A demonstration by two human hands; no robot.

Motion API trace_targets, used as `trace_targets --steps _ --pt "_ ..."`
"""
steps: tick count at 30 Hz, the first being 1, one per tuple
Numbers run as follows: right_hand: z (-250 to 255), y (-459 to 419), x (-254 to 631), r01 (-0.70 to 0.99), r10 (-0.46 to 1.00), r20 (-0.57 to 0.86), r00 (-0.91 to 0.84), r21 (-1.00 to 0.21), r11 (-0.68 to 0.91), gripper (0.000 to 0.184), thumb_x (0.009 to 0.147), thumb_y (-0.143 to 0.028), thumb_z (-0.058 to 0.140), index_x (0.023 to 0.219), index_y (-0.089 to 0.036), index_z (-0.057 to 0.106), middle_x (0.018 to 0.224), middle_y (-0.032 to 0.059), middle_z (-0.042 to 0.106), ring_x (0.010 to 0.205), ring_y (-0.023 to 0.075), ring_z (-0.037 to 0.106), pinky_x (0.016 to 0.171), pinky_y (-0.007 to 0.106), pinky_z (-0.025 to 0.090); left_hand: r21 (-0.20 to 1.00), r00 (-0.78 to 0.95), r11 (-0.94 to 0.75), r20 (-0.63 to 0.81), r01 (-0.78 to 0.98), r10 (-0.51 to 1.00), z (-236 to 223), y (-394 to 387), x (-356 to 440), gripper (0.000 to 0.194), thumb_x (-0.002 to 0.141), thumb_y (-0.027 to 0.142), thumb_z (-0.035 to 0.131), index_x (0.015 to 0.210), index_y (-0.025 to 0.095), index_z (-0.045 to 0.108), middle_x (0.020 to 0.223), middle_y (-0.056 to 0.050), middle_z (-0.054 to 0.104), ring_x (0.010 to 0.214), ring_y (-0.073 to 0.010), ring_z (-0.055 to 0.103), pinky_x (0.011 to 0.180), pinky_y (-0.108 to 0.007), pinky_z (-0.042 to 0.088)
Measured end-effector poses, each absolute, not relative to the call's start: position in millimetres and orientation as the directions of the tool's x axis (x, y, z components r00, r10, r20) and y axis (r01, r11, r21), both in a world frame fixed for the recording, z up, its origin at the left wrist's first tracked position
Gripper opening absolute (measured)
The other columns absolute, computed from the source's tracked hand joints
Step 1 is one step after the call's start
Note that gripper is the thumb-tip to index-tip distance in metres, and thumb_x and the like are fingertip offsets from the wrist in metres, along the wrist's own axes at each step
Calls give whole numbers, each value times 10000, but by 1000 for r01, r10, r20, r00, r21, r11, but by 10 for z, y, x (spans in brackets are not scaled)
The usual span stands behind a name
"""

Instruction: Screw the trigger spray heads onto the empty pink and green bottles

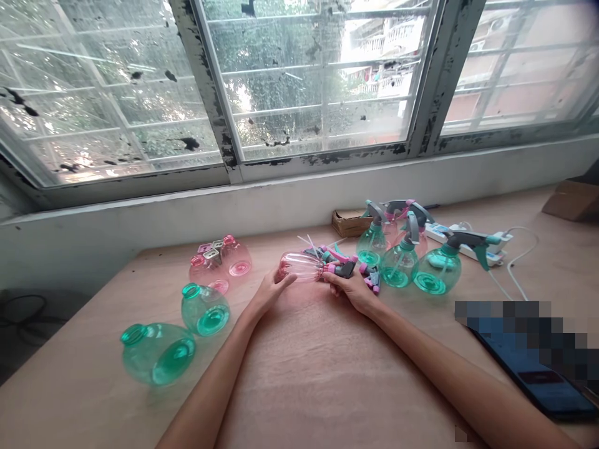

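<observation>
Held bottle (302, 267): one, clear pink plastic, rounded, laid over on its side above mid-table, neck to the right. Whether it touches the table (299, 374) cannot be told.

Held head (344, 268): one, trigger type, dark grey and pink, collar at the bottle's neck. Seating of the thread not visible.

Left hand (274, 290): curled about the bottle's base end, thumb along its side.

Right hand (353, 290): closed around the held head near the collar, fingers partly hidden.

Step in hand, by judgement: fitting head to bottle. Next move seems to call for neck and collar kept in line, the bottle steadied and the collar turned without crossing the thread; thin plastic may flex if squeezed.

Loose heads (372, 279): a heap beyond and beside the right hand, grey, pink and teal, smooth moulded plastic, with slim pale tubes.

Open bottles, left: two green (206, 310), two pink (236, 257); translucent, bulbous, narrow threaded necks.

Headed bottles, right: three green (437, 269), with pink ones behind, partly covered.

Also: brown cardboard box (349, 222), creased; white power strip (482, 252); flat, glossy phone (528, 368). Table: pinkish wood, fine grain, matt.
</observation>
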State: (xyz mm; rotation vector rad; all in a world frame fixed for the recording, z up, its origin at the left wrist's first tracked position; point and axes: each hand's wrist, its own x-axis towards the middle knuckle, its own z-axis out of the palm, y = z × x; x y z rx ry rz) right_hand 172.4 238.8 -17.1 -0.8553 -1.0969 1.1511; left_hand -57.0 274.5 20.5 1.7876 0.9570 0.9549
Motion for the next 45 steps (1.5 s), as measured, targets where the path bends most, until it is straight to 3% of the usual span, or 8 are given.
trace_targets --steps 2,7,14,20,26,33,40,45 --pt "-164 2383 1724 -255 973 226 44 -939 230 336 731 -456 827 779 -197 619 569 -42 609 404 95 475 372 218 377 918 402 -316 202 241 893 200 2747 -581 528 837 461 678 1272 174 593 1153 -88 694 1091 -277 628 998 -434 471" --pt "-154 2380 1718 -305 979 194 68 -930 206 357 733 -464 824 814 -206 592 652 -14 670 404 97 503 355 214 371 937 419 -310 219 162 881 147 2760 -576 826 749 352 786 1467 225 398 1344 -112 596 1100 -241 635 1011 -419 474" --pt "-144 2380 1714 -266 974 221 50 -937 226 344 720 -473 826 784 -200 628 592 -35 648 399 101 501 372 229 384 917 404 -311 193 250 894 206 2736 -567 548 823 436 704 1294 182 582 1226 -103 674 1134 -276 630 991 -399 489" --pt "-157 2387 1716 -310 980 188 71 -929 201 365 719 -476 827 830 -202 613 644 -19 684 397 100 507 353 220 371 930 416 -319 222 181 882 132 2776 -567 838 752 365 779 1475 229 377 1317 -105 632 1052 -241 664 964 -399 509" --pt "-180 2401 1720 -282 970 238 48 -928 242 318 734 -420 833 830 -202 621 632 -33 666 408 87 494 376 206 381 908 386 -325 210 264 898 182 2757 -573 520 839 458 678 1260 167 585 1191 -107 683 1121 -287 630 989 -419 485" --pt "-157 2389 1719 -317 978 199 70 -925 211 363 731 -473 821 834 -207 596 644 -17 689 397 99 508 358 217 381 907 408 -354 242 227 881 71 2808 -569 790 793 397 738 1466 211 366 1214 -97 657 1052 -242 650 961 -399 499" --pt "-164 2398 1719 -288 975 219 47 -931 223 379 700 -455 846 868 -198 624 622 -24 681 399 100 502 367 223 392 891 388 -351 225 290 893 174 2753 -552 561 869 471 628 1312 140 531 1211 -125 651 1109 -274 620 990 -409 481" --pt "-173 2407 1728 -304 978 198 70 -929 210 359 729 -454 827 867 -198 616 661 -3 700 420 103 515 377 220 380 906 414 -348 228 242 881 100 2787 -563 755 791 425 736 1435 196 415 1279 -113 637 1059 -246 653 958 -392 508"
